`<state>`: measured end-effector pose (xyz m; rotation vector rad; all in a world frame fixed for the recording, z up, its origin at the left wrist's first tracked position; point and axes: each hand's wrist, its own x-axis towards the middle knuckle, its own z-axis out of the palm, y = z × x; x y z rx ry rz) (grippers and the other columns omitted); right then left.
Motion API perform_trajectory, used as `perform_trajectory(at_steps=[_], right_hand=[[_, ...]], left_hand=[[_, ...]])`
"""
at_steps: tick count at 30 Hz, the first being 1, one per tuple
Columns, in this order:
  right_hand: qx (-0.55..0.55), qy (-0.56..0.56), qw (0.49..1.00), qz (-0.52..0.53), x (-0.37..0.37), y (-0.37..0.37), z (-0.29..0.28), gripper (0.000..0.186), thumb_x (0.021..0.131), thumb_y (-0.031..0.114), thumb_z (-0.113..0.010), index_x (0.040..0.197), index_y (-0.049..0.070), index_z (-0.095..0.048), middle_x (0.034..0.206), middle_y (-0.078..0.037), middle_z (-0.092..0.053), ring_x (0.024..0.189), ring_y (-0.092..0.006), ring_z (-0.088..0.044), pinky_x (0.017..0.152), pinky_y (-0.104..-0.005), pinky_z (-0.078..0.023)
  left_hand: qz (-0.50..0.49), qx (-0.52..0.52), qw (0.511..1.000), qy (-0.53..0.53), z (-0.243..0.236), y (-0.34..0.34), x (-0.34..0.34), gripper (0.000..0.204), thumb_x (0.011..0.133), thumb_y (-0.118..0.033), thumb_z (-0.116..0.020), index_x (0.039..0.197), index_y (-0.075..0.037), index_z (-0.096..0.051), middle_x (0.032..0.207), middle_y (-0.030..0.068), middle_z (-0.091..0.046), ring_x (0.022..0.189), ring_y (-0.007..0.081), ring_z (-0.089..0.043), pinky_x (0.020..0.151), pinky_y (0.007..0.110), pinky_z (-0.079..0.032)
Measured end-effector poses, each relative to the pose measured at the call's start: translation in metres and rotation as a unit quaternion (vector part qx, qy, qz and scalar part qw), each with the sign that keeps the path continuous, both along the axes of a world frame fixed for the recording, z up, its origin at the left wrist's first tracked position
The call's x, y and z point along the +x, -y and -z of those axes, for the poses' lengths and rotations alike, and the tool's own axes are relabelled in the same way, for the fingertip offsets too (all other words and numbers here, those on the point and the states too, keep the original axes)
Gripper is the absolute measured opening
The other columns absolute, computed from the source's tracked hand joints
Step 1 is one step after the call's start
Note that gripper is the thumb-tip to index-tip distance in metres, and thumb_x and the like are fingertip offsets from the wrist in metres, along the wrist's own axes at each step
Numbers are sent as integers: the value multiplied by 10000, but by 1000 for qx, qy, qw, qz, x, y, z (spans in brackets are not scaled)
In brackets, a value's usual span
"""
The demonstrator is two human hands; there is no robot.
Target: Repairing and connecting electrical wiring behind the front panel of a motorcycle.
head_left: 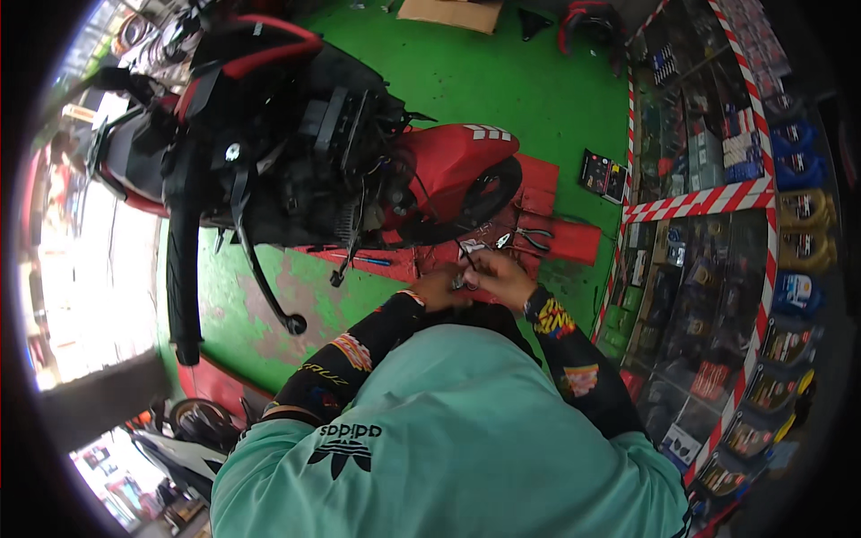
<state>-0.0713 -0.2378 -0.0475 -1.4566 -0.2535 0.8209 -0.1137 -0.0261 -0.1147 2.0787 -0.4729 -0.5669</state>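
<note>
In front of my body, both hands meet low beside the motorcycle's front wheel. My right hand is closed in a pinch around a thin black cable that runs up toward the wheel. My left hand is closed close against it, its fingertips on a small piece I cannot make out. The red front fender of the partly stripped motorcycle is just beyond my hands. Pliers lie past my right hand on the red platform. A blue screwdriver rests to the left of my hands.
A brake lever and black handlebar grip jut out at left. A glass display case edged in red-and-white tape lines the right, with bottles behind. A small dark box and cardboard lie on the green floor.
</note>
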Motion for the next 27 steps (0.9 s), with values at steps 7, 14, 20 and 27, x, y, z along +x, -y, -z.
perform_trajectory(at_steps=[7,14,20,27], right_hand=[[19,0,989,146,-46,26,-46,429,992,235,-634,1339,0,-542,1149,-56,-635,1014,-134,-619,915,-293,-494],[11,-101,976,193,-80,93,38,917,987,738,-163,1510,17,-381,1450,-164,-507,1206,-214,-555,1131,-396,-329],[49,-77,993,73,-81,176,62,640,1042,579,-383,1103,1,-650,1019,-82,-702,992,-204,-634,961,-361,-448],[-251,103,962,-10,-53,300,-4,320,961,325,-660,994,7,-658,830,-128,-671,779,-245,-649,711,-369,-495]], left_hand=[[149,-104,956,-230,-18,62,18,314,1058,-266,-462,1193,-24,-608,1176,148,-676,1057,289,-675,909,390,-540],[-18,-422,783,-457,-112,87,36,414,1093,-383,-383,1274,-36,-518,1052,205,-711,928,298,-732,805,362,-575],[-161,-519,750,-379,-134,113,57,414,1093,-362,-375,1326,-28,-450,1015,242,-701,863,341,-737,761,405,-595],[-301,-562,728,-252,-140,174,34,416,1093,-368,-370,1334,-34,-430,996,259,-700,829,337,-739,794,418,-612]])
